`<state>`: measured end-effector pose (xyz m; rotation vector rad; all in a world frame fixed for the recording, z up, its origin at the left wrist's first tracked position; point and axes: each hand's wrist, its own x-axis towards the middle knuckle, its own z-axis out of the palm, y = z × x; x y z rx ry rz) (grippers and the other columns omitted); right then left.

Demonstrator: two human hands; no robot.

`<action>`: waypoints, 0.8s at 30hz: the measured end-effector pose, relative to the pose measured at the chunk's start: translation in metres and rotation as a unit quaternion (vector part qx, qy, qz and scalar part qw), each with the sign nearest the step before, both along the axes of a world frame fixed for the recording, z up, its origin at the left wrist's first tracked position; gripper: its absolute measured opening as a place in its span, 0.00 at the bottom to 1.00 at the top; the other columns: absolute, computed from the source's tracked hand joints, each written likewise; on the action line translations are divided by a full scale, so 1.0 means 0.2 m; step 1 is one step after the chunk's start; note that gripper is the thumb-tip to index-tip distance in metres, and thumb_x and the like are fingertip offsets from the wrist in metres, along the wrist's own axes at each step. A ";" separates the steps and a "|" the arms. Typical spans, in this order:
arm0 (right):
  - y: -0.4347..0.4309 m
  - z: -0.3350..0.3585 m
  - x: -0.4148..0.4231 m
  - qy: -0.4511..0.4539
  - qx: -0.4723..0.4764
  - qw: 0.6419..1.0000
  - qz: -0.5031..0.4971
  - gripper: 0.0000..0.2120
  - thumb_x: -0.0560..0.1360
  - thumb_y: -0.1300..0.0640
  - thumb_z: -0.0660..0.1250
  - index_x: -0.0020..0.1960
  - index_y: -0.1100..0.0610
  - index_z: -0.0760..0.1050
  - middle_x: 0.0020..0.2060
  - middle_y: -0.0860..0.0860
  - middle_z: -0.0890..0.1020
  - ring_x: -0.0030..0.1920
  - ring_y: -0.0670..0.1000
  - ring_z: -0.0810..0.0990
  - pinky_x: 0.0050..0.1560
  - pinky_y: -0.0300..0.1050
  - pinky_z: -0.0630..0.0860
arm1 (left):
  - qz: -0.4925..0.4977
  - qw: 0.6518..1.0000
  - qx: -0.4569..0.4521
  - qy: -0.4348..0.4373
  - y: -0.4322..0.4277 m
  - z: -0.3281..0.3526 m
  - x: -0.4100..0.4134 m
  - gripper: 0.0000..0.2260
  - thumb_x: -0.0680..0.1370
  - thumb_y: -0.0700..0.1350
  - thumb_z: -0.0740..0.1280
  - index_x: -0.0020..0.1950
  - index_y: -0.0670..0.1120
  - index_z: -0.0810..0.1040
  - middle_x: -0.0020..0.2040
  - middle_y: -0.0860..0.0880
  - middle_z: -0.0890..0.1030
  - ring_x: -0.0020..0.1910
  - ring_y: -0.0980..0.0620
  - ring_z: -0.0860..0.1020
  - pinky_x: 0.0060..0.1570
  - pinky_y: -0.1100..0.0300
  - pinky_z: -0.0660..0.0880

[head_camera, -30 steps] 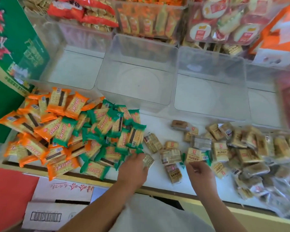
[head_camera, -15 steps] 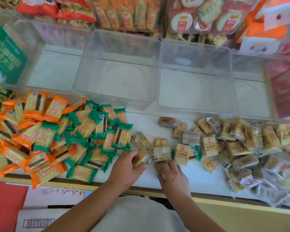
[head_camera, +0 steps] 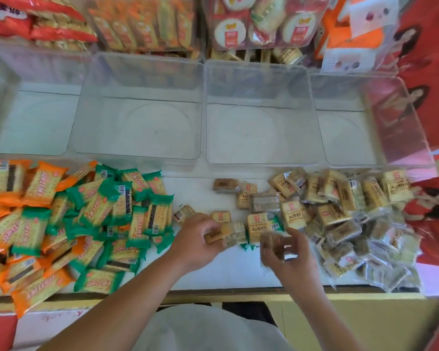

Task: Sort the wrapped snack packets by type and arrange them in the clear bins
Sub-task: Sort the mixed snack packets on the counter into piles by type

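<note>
Left hand (head_camera: 195, 243) pinches a brown packet (head_camera: 213, 236) and right hand (head_camera: 293, 259) grips a blurry tan packet (head_camera: 270, 243), close together between the orange-and-green cracker heap (head_camera: 99, 211) and the loose tan pile (head_camera: 340, 203). The clear bins (head_camera: 142, 72) just behind look empty, so I'd check labels, gather one kind per handful, then lay them flat in one bin.

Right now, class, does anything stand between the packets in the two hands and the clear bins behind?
Nothing blocks the way. The left hand grips a tan packet; the right hand grips a clear-wrapped packet. Loose packets lie flat on the table between, and the clear bins have near walls to be cleared.
</note>
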<state>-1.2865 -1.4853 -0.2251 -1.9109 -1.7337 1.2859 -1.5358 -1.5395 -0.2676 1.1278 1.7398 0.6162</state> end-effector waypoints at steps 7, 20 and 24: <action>0.17 -0.18 -0.12 -0.073 -0.013 0.997 0.032 0.30 0.67 0.44 0.80 0.65 0.42 0.71 0.60 0.46 0.66 0.61 0.50 0.66 0.61 0.47 0.66 | -0.024 0.998 -0.028 0.047 0.02 -0.08 0.17 0.14 0.72 0.54 0.77 0.55 0.55 0.81 0.55 0.56 0.76 0.59 0.51 0.73 0.60 0.55 0.72; 0.01 -0.21 0.04 0.055 -0.141 0.987 -0.052 0.38 0.65 0.57 0.84 0.68 0.45 0.67 0.59 0.45 0.77 0.55 0.45 0.80 0.49 0.37 0.76 | 0.143 0.983 -0.112 0.027 -0.25 -0.03 0.29 0.22 0.65 0.56 0.78 0.54 0.57 0.74 0.52 0.57 0.76 0.47 0.62 0.78 0.45 0.66 0.76; 0.06 -0.20 0.11 0.101 -0.195 0.971 -0.095 0.29 0.66 0.57 0.84 0.61 0.53 0.74 0.54 0.51 0.79 0.51 0.49 0.82 0.45 0.40 0.77 | 0.208 0.973 -0.081 -0.065 -0.16 0.08 0.36 0.21 0.68 0.52 0.81 0.57 0.55 0.77 0.52 0.55 0.81 0.47 0.61 0.81 0.42 0.69 0.75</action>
